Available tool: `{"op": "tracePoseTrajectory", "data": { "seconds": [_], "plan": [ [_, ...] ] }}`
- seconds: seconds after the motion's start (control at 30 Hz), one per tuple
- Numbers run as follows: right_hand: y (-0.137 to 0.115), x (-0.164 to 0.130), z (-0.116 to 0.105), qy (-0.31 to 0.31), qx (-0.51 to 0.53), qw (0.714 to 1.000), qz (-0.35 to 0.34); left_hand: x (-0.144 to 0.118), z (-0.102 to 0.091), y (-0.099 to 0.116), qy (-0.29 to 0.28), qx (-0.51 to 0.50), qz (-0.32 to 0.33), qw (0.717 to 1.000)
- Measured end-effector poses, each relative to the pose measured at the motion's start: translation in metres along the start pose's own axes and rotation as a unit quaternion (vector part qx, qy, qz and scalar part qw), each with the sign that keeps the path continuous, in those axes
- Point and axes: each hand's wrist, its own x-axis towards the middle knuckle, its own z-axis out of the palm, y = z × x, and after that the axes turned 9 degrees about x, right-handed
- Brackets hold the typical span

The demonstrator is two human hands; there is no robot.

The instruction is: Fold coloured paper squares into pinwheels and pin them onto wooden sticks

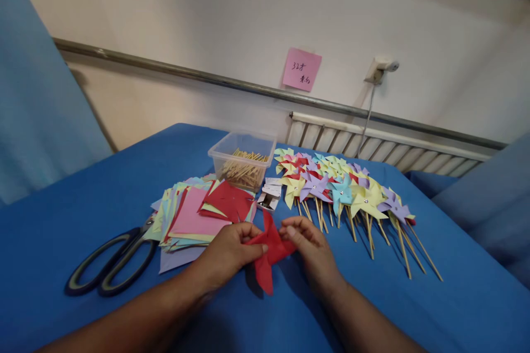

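The left hand [229,251] and right hand [308,245] each pinch an edge of a folded red paper pinwheel head [269,248], holding it just above the blue tablecloth [83,209], probably so its flaps stay gathered. Just beyond lies a stack of coloured paper squares [194,215], with black-handled scissors [111,262] to its left. Farther out sit a clear plastic box of wooden sticks [244,162] and a row of finished paper pinwheels on sticks [348,193].
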Motion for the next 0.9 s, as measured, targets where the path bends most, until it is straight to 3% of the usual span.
{"op": "tracePoseTrajectory", "data": {
  "seconds": [0.13, 0.3, 0.47, 0.57, 0.63, 0.73, 0.9],
  "plan": [
    [0.001, 0.007, -0.007, 0.059, 0.052, 0.997, 0.017, 0.001, 0.001, 0.002, 0.008, -0.081, -0.031, 0.996],
    [0.004, 0.007, -0.005, 0.040, 0.067, 0.997, 0.025, 0.001, 0.003, -0.003, -0.008, -0.129, -0.051, 0.990],
    [0.013, 0.010, -0.003, 0.019, -0.010, 1.000, 0.002, -0.001, 0.007, -0.004, -0.025, -0.162, -0.042, 0.986],
    [0.022, 0.019, 0.000, 0.022, -0.103, 0.993, -0.048, -0.003, 0.010, -0.003, -0.048, -0.188, -0.032, 0.980],
    [0.025, 0.028, 0.004, 0.022, -0.202, 0.973, -0.106, -0.005, 0.012, -0.001, -0.063, -0.211, -0.023, 0.975],
    [0.025, 0.042, 0.012, 0.005, -0.388, 0.907, -0.164, -0.008, 0.014, 0.003, -0.076, -0.233, -0.010, 0.969],
    [0.015, 0.064, 0.027, 0.015, -0.493, 0.855, -0.161, -0.011, 0.012, 0.005, -0.071, -0.235, -0.022, 0.969]
  ]
}}
